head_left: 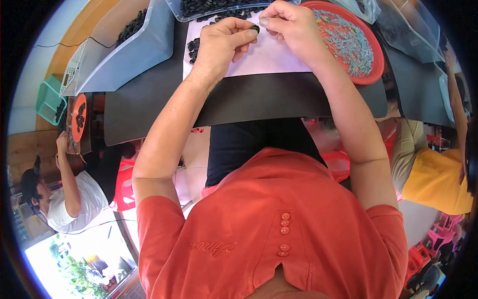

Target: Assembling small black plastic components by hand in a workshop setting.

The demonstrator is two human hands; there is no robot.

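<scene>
My left hand pinches a small black plastic part between thumb and fingertips. Close beside it, my right hand has thumb and fingers pressed together; whatever is between them is too small to make out. Both hands are above a white sheet on the dark table. More black parts lie on the sheet beyond and left of my left hand. To the right of my right hand, a round red tray bears many tiny silvery pieces.
A clear bin of black parts stands at the far edge, and a large grey-blue bin at the left. Clear plastic containers are at the right. One person works at the left; another in yellow is at the right.
</scene>
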